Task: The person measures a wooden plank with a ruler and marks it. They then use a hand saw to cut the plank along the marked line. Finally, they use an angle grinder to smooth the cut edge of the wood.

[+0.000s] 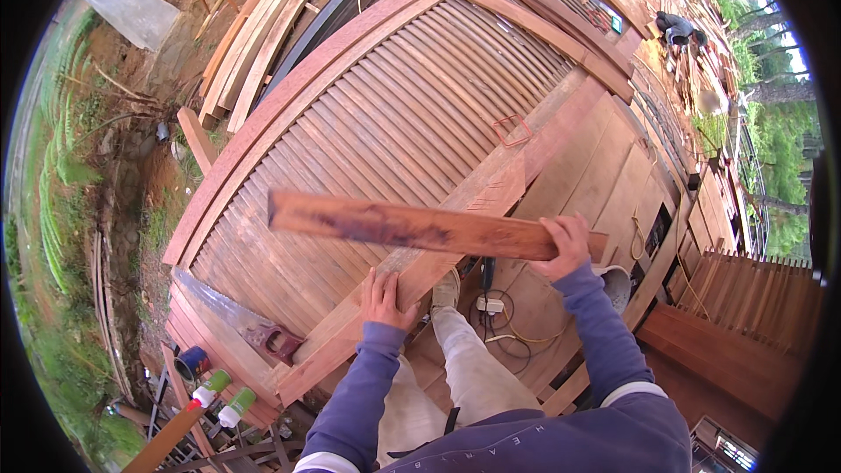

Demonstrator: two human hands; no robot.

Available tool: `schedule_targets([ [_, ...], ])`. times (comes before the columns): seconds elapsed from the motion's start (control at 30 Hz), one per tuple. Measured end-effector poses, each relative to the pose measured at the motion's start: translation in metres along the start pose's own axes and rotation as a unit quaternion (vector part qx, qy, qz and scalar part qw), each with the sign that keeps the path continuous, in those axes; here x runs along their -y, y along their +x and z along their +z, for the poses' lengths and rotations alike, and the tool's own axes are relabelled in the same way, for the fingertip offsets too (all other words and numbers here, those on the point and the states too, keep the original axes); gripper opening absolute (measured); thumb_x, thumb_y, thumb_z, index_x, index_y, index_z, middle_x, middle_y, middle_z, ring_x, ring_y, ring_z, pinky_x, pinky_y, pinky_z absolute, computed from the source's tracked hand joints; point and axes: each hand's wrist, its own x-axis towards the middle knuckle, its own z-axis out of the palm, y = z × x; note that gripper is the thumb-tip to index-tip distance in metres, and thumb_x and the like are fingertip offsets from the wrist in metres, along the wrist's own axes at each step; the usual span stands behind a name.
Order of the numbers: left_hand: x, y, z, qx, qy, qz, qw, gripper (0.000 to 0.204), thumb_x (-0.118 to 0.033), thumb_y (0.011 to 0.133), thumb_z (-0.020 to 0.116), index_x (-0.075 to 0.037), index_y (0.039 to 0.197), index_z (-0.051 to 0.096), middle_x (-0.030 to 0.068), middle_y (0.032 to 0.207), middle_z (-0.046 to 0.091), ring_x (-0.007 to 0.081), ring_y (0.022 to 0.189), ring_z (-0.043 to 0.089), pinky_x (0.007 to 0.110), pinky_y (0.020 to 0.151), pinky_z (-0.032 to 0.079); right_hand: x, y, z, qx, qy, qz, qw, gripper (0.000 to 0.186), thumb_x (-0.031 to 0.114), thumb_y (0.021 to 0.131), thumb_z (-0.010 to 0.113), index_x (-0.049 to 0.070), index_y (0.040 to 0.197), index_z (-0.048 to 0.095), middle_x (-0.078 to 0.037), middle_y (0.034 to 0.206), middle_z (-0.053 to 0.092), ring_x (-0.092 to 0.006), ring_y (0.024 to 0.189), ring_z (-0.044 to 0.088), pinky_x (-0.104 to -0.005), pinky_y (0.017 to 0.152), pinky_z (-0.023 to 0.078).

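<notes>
My right hand [568, 248] is closed around the right end of a short reddish wooden board [412, 226]. The board is lifted, reaching leftward over a large slatted wooden panel [350, 136], and dark stains mark its face. Below the board, my left hand [384, 300] lies with fingers stretched out on the panel's near frame rail [337, 333], holding nothing. A handsaw [236, 315] with a reddish handle rests on the panel's lower left corner. A thin red rectangular outline [512, 130] shows near the rail.
Glue bottles [236, 407] and a blue can [191, 363] stand at the lower left corner. Cables and a white power socket [491, 305] lie by my feet. Long planks [272, 26] are stacked beyond the panel. Another person [679, 29] crouches at the far right.
</notes>
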Motion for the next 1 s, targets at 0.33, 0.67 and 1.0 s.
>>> schedule_targets([
  [0.33,-0.04,-0.061,-0.041,0.015,-0.033,0.006,0.999,0.06,-0.02,0.068,0.078,-0.005,0.122,0.058,0.0183,0.122,0.054,0.0373,0.115,0.05,0.047,0.097,0.039,0.014,0.066,0.088,0.253,0.093,-0.266,0.926,0.068,0.026,0.056,0.086,0.015,0.117,0.058,-0.006,0.113,0.055,-0.0283,0.117,0.051,-0.0585,0.115,0.02],
  [0.67,-0.072,0.084,0.018,0.097,0.017,0.004,0.995,0.097,-0.038,0.063,0.084,-0.001,0.14,0.038,0.0199,0.144,0.04,0.0379,0.137,0.034,0.05,0.113,0.028,0.009,-0.008,0.088,-0.045,0.14,0.108,0.983,0.048,0.025,0.07,0.079,0.008,0.112,0.062,-0.013,0.118,0.057,-0.0332,0.115,0.053,-0.0546,0.108,0.03],
  [1.0,-0.066,0.086,0.054,0.094,0.061,0.041,0.993,0.082,-0.026,0.065,0.08,0.002,0.133,0.043,0.0239,0.14,0.044,0.0423,0.133,0.039,0.053,0.111,0.031,-0.136,-0.245,0.336,0.359,0.052,0.54,0.76,0.055,0.03,0.076,0.074,0.004,0.12,0.055,-0.018,0.115,0.06,-0.0369,0.111,0.057,-0.0446,0.097,0.047],
])
